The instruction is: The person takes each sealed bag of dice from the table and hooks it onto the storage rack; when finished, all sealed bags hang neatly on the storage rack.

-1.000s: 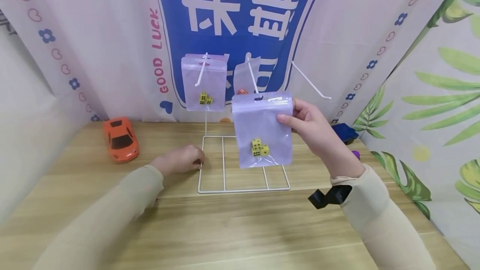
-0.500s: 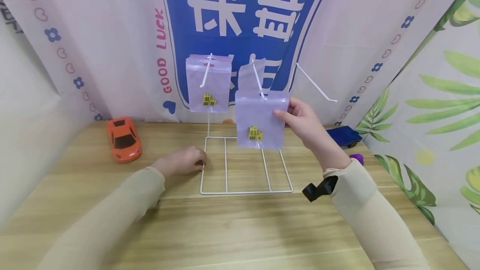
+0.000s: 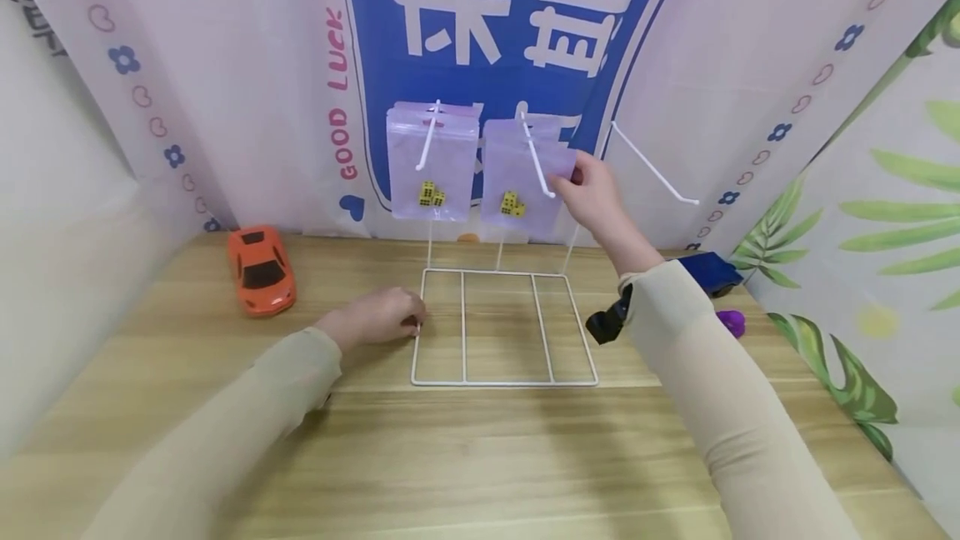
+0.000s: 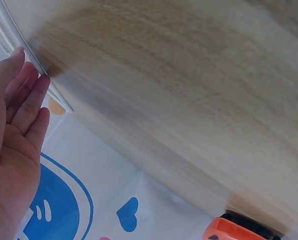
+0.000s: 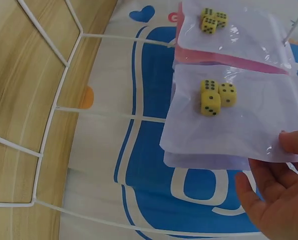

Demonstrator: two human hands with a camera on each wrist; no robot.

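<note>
A purple-tinted zip bag (image 3: 506,169) with yellow dice (image 5: 211,103) inside hangs at the middle hook of a white wire rack (image 3: 464,332). My right hand (image 3: 592,194) pinches that bag by its right edge, thumb on the front and fingers behind; the hook (image 3: 536,161) runs across the bag's upper part. Behind it, another bag shows partly. On the left hook, a similar bag (image 3: 408,165) with yellow dice hangs in front of others. Low on the left, my left hand (image 3: 378,319) holds the left side wire of the rack's base between thumb and fingers.
The right hook (image 3: 656,165) sticks out bare beside my right hand. An orange toy car (image 3: 262,272) stands at the back left of the wooden table (image 3: 450,465). A blue toy vehicle (image 3: 708,273) and a purple object (image 3: 731,322) lie behind my right forearm.
My right hand has moved the bag of yellow dice up and back, from in front of the middle hook's tip to along that hook. My left hand stays at the rack's base.
</note>
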